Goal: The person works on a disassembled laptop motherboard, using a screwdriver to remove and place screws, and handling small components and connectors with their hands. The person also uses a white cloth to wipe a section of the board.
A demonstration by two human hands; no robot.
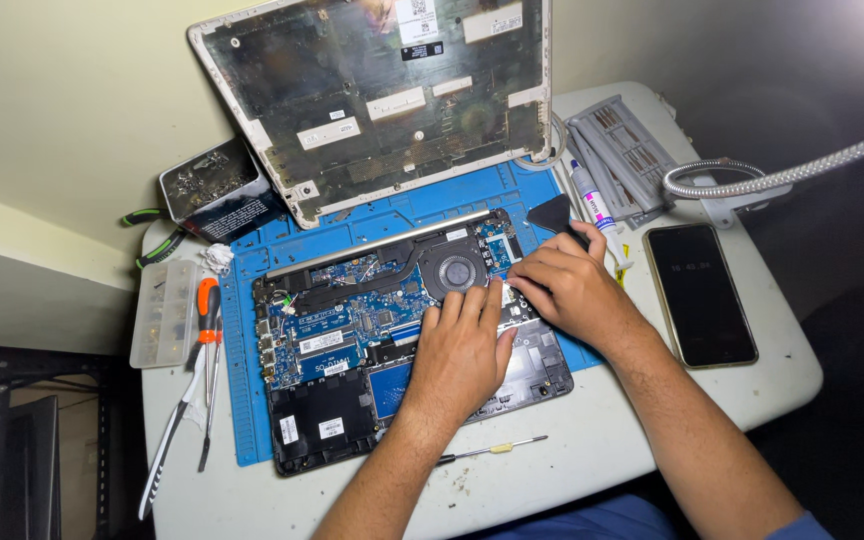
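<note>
We're looking straight down on an opened laptop lying on a blue mat in the middle of the white desk. Our left hand lies flat on the laptop's insides, palm down, fingers stretched toward twelve o'clock and gripping nothing, their tips just below the round fan. Our right hand comes in from four o'clock and sits right beside the left, fingers curled and pinched down at the circuit board near a small white part; whether they actually have hold of it, we cannot tell. The two hands are touching or nearly so at the board's right side.

At twelve o'clock the laptop's removed bottom cover leans upright against the wall, its inner face toward us. At one o'clock from the hands a black scraper rests at the mat's edge, with a white tube and a grey tool rack just beyond it. At three o'clock a phone lies flat, screen up, well apart from the laptop, below the metal gooseneck of a lamp.

Over at nine o'clock we have an orange-handled screwdriver, a clear parts box and tweezers on the desk. At ten o'clock sits a metal tin of screws, with green-handled pliers beside it. At six o'clock a thin screwdriver lies just below the laptop's front edge.
</note>
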